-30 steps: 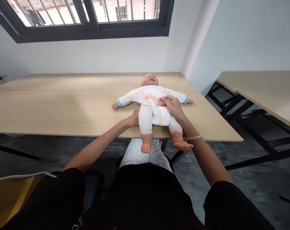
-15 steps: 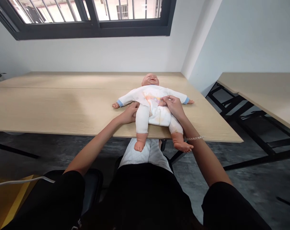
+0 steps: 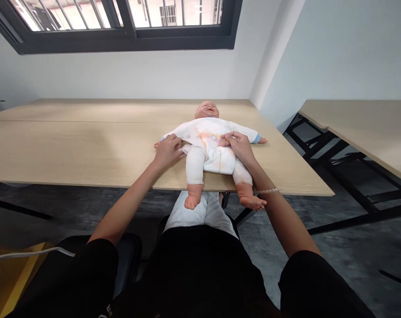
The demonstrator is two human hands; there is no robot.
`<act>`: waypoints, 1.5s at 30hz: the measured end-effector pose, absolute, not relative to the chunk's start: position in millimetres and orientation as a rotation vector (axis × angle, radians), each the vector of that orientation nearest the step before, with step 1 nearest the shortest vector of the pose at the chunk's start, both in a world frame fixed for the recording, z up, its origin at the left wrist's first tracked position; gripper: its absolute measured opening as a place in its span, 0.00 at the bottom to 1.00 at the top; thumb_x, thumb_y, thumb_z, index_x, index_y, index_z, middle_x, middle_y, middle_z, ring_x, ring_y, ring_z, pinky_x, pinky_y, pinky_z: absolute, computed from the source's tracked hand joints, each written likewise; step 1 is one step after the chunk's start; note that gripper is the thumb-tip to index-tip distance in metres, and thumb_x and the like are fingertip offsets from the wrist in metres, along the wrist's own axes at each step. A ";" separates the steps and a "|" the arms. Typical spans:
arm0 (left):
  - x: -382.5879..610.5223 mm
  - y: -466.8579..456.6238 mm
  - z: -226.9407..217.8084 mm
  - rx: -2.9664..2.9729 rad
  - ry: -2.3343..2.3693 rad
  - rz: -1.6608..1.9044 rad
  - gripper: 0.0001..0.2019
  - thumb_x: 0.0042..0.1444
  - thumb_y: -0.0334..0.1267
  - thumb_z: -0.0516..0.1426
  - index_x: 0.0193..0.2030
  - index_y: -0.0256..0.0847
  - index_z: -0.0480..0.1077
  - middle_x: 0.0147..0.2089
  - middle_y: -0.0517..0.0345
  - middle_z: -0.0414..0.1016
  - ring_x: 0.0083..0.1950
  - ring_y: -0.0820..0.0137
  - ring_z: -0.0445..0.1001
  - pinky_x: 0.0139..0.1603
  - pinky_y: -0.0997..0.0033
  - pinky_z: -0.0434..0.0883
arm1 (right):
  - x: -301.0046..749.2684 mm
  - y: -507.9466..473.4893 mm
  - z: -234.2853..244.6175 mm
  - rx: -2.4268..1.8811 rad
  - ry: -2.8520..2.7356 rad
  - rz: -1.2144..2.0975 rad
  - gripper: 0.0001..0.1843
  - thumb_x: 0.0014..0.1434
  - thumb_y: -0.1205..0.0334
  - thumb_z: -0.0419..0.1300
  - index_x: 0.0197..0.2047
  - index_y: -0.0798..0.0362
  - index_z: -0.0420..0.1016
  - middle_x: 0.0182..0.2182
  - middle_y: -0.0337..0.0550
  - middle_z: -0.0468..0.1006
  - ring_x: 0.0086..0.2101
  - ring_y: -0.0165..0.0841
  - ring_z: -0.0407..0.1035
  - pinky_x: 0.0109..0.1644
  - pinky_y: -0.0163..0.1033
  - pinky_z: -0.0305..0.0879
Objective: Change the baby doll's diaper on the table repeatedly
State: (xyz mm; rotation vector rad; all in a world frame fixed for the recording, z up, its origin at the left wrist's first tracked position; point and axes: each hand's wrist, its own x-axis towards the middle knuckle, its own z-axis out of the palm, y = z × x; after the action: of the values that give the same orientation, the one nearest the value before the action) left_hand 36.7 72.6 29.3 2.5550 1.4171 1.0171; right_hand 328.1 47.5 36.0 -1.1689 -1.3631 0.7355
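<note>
A baby doll [image 3: 207, 110] in a white top with blue cuffs lies on its back, its feet hanging past the table's front edge. Around its hips is a white diaper [image 3: 216, 161] with an orange-yellow printed front. My left hand [image 3: 169, 149] is beside the doll's hip on the left, fingers pinched on a thin white diaper tab [image 3: 184, 150] pulled out sideways. My right hand [image 3: 238, 145] lies over the right side of the diaper's front, thumb and fingertips closed on its upper edge. The palm hides part of the waist there.
The doll lies on a light wooden table [image 3: 71, 145] against the wall under a window [image 3: 130, 31]. A second table [image 3: 362, 119] with black folding legs stands to the right. A black chair [image 3: 130, 260] and a white cable [image 3: 31, 254] are at the lower left.
My left hand has come up and out from beside the doll's thigh, drawing a white tab outward. My right hand stays at the diaper's front.
</note>
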 end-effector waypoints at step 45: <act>71.6 84.3 32.1 1.469 0.825 1.582 0.18 0.48 0.45 0.70 0.44 0.39 0.79 0.48 0.49 0.83 0.52 0.59 0.81 0.55 0.59 0.77 | 233.3 64.0 88.1 -1.021 -1.994 0.538 0.20 0.55 0.55 0.70 0.47 0.52 0.72 0.32 0.38 0.77 0.31 0.32 0.70 0.38 0.37 0.64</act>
State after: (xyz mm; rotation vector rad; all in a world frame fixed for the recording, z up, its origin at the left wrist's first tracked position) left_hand 71.6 84.3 32.1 1.4687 0.8246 1.5816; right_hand 233.3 64.0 88.1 -1.0212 -1.9935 0.5376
